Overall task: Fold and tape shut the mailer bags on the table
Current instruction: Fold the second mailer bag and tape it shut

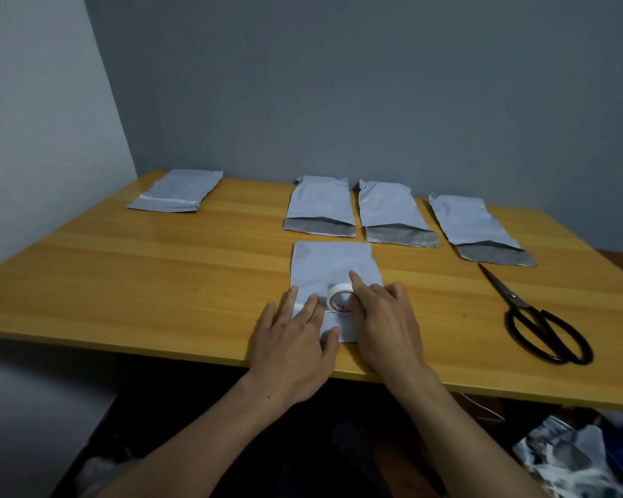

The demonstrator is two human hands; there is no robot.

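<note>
Folded grey plastic mailer bag [333, 262] is pinned flat under straight-fingered left hand [295, 339]; white tape roll [340, 294] is gripped by right hand [385, 318] for sealing.

Pale grey-blue mailer bags [320, 203], white tape roll [340, 298], black scissors [540, 325], yellow woodgrain table [159, 274].
</note>
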